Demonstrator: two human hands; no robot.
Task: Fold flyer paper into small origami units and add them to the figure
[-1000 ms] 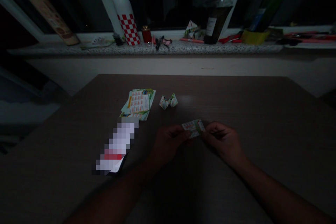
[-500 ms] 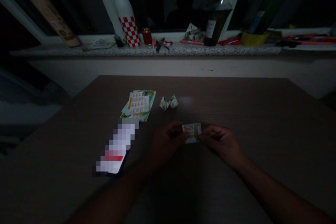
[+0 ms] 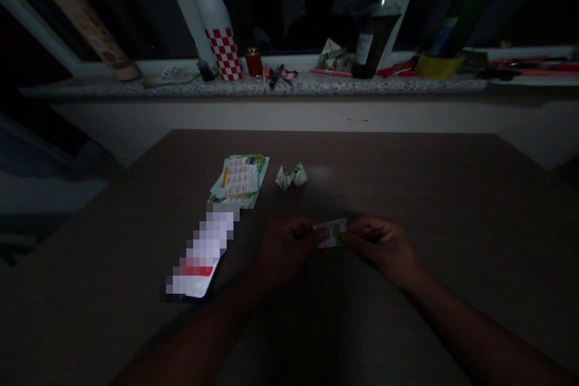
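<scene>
Between my two hands is a small folded piece of printed paper [image 3: 333,231], white and green with orange print, held just above the table. My left hand [image 3: 292,247] pinches its left edge, thumb on the near face. On the other side, my right hand [image 3: 377,244] grips the right edge between thumb and curled fingers. Beyond them stands a small folded paper figure [image 3: 291,176] with two pointed parts. To its left lies a stack of printed paper sheets [image 3: 239,180], green and white. A phone [image 3: 201,256] with a lit, blurred-out screen rests by my left forearm.
Behind the brown table [image 3: 407,175] runs a speckled stone windowsill [image 3: 181,89]. On it stand a white bottle with red checks [image 3: 219,30], a red jar [image 3: 254,63], a dark cup [image 3: 371,45], a green bottle [image 3: 470,6] and another folded paper piece [image 3: 332,53].
The paper between my hands has tilted, its upper edge now lower and slanted, so less of its face shows. Both hands stay nearly where they were.
</scene>
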